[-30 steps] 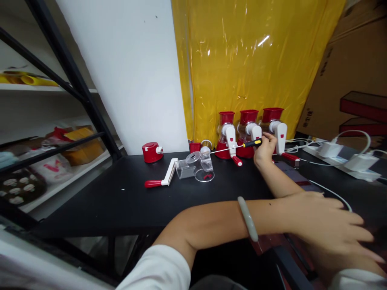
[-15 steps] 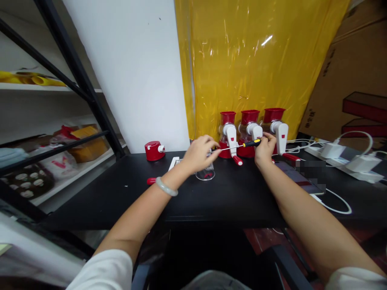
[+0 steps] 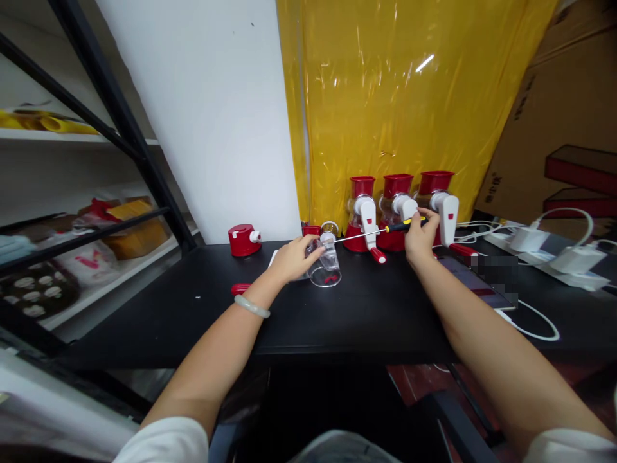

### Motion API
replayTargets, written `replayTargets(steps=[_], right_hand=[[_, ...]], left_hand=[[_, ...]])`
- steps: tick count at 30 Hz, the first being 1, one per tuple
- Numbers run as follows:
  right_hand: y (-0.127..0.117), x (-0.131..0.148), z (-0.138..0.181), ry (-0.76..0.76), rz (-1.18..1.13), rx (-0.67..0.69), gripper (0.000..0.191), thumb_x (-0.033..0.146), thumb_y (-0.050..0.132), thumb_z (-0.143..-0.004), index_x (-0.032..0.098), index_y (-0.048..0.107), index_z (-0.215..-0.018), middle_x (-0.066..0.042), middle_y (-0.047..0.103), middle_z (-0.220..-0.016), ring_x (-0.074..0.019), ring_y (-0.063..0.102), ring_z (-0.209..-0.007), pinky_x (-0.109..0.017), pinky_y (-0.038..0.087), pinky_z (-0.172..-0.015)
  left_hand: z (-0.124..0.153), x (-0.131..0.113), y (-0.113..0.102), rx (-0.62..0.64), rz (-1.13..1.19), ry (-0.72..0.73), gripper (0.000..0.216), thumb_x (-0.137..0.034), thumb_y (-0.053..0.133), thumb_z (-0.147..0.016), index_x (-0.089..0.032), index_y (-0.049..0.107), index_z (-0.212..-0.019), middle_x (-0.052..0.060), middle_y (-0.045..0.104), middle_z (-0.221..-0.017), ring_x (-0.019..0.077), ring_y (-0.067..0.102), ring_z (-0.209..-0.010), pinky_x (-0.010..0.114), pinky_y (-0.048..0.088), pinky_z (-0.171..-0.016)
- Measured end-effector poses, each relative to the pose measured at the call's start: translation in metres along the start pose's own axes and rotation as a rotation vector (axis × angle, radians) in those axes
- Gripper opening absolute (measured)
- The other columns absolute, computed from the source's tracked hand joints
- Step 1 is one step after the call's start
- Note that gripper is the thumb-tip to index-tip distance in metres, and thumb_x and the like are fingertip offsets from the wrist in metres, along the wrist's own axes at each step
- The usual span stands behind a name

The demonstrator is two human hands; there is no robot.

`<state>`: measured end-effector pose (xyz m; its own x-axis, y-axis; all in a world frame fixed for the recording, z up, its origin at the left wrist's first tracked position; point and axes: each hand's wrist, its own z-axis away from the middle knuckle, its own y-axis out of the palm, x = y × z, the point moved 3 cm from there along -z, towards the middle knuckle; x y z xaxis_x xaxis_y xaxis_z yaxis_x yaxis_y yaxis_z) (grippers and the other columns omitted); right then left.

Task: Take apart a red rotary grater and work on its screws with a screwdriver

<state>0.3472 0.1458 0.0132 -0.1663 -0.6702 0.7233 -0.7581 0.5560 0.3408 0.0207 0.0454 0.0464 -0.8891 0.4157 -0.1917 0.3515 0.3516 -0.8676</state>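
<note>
In the head view, my right hand [image 3: 420, 239] is closed around the black-and-yellow handle of a screwdriver [image 3: 396, 227]. Its thin metal shaft points left, with the tip by the clear plastic housing [image 3: 330, 258] of a rotary grater. My left hand [image 3: 295, 258] is closed on the left side of that housing, which rests on the table with small red parts visible at its bottom. Behind it sits a metal grating drum [image 3: 330, 227] with a white end. A red crank handle [image 3: 240, 289] lies left of my left hand, its white arm partly hidden.
Several red-topped rotary graters with white cranks, such as one [image 3: 362, 212], line the back of the black table [image 3: 216, 328]. A red base [image 3: 244, 240] stands at the left. To the right are a tablet-like device [image 3: 475, 283], white cables and a power strip [image 3: 578, 275].
My left hand has moved left and down from the screwdriver tip onto the clear housing. The screwdriver has shifted slightly left, and my right hand stays around its handle.
</note>
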Motion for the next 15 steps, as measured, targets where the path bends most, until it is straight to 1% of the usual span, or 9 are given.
replayTargets(steps=[2, 4, 7, 9, 11, 13, 15], right_hand=[[0.003, -0.004, -0.001, 0.052, -0.068, -0.029, 0.028, 0.041, 0.058, -0.085, 0.022, 0.05, -0.104, -0.003, 0.055, -0.111, -0.0147, 0.058, -0.104, -0.036, 0.047, -0.098], [0.007, -0.01, -0.003, 0.134, -0.184, -0.058, 0.034, 0.044, 0.061, -0.081, 0.023, 0.047, -0.103, -0.002, 0.056, -0.108, -0.0135, 0.061, -0.096, -0.035, 0.052, -0.088], [0.012, -0.015, -0.003, 0.245, -0.337, -0.053, 0.041, 0.048, 0.067, -0.076, 0.024, 0.044, -0.1, 0.001, 0.059, -0.095, -0.0123, 0.063, -0.082, -0.033, 0.055, -0.077], [0.014, -0.015, -0.002, 0.282, -0.37, -0.028, 0.041, 0.047, 0.07, -0.073, 0.023, 0.046, -0.096, 0.004, 0.059, -0.085, -0.0119, 0.064, -0.075, -0.033, 0.056, -0.075], [0.015, -0.012, -0.001, 0.306, -0.385, 0.006, 0.039, 0.044, 0.071, -0.072, 0.023, 0.048, -0.095, 0.006, 0.059, -0.078, -0.0121, 0.065, -0.07, -0.034, 0.057, -0.076], [0.017, -0.01, 0.0, 0.32, -0.406, 0.024, 0.036, 0.042, 0.067, -0.077, 0.024, 0.046, -0.099, 0.006, 0.06, -0.073, -0.0127, 0.066, -0.065, -0.036, 0.058, -0.077], [0.018, -0.01, -0.001, 0.331, -0.422, 0.016, 0.032, 0.043, 0.059, -0.083, 0.025, 0.041, -0.103, 0.006, 0.061, -0.071, -0.0135, 0.066, -0.063, -0.038, 0.058, -0.077]], left_hand=[[0.0, 0.001, 0.001, -0.018, -0.001, 0.004, 0.054, -0.06, 0.038, -0.097, -0.025, 0.055, -0.134, 0.009, 0.066, -0.129, 0.0272, 0.066, -0.105, 0.043, 0.051, -0.092], [0.001, 0.001, 0.002, -0.031, -0.01, -0.001, 0.053, -0.06, 0.038, -0.097, -0.025, 0.056, -0.134, 0.009, 0.067, -0.128, 0.0268, 0.067, -0.104, 0.042, 0.051, -0.091], [0.001, 0.002, 0.002, -0.036, -0.026, -0.019, 0.053, -0.061, 0.038, -0.097, -0.027, 0.056, -0.133, 0.008, 0.068, -0.126, 0.0266, 0.067, -0.102, 0.041, 0.051, -0.089], [0.002, 0.001, 0.002, -0.035, -0.034, -0.028, 0.052, -0.061, 0.038, -0.097, -0.028, 0.056, -0.133, 0.008, 0.068, -0.125, 0.0268, 0.067, -0.103, 0.041, 0.051, -0.089], [0.002, 0.0, 0.002, -0.035, -0.039, -0.036, 0.052, -0.06, 0.038, -0.097, -0.028, 0.057, -0.133, 0.008, 0.069, -0.123, 0.0268, 0.068, -0.103, 0.041, 0.051, -0.089], [0.002, -0.001, 0.001, -0.04, -0.042, -0.037, 0.052, -0.06, 0.038, -0.097, -0.027, 0.057, -0.133, 0.008, 0.069, -0.122, 0.027, 0.068, -0.102, 0.04, 0.051, -0.088], [0.002, -0.001, 0.001, -0.049, -0.041, -0.036, 0.052, -0.059, 0.039, -0.097, -0.026, 0.057, -0.133, 0.008, 0.069, -0.121, 0.0273, 0.068, -0.101, 0.04, 0.052, -0.087]])
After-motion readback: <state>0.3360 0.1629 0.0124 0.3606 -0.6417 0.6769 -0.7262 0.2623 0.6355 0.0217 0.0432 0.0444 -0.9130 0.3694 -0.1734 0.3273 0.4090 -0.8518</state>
